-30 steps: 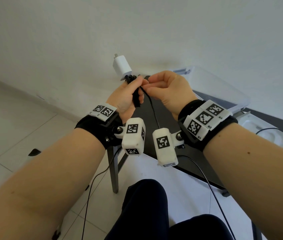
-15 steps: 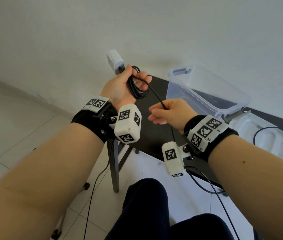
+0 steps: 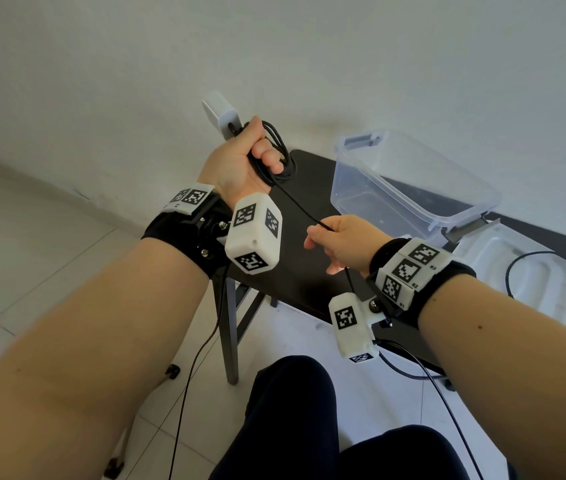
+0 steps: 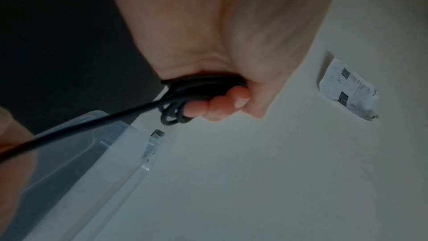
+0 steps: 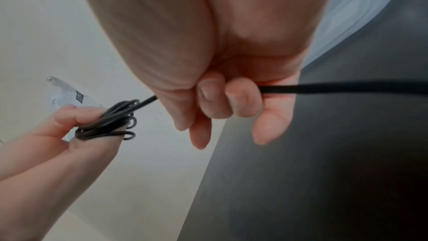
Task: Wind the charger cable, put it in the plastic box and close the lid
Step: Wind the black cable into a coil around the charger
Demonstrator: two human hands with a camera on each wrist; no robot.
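Observation:
My left hand [image 3: 254,157] is raised in front of the wall and grips several loops of the black charger cable [image 3: 280,157], wound round its fingers [image 4: 220,105]. The white charger plug [image 3: 221,114] sticks up above that fist. From the coil a taut stretch of cable [image 3: 300,209] runs down to my right hand [image 3: 340,239], whose curled fingers [image 5: 231,98] hold it. The rest of the cable trails out behind that hand. The clear plastic box [image 3: 409,181] stands open on the black table [image 3: 309,271], to the right of both hands. Its white lid [image 3: 517,282] lies beside it.
The black table has a metal leg [image 3: 231,327] at its near left corner. A thin black wire [image 3: 513,268] lies over the lid. Wires from the wrist cameras hang down towards my knees [image 3: 295,420]. Tiled floor [image 3: 32,258] and a white wall surround the table.
My hands have drawn apart: the left rose up and left with the coil and plug, the right dropped down and right along the cable, pulling a length taut.

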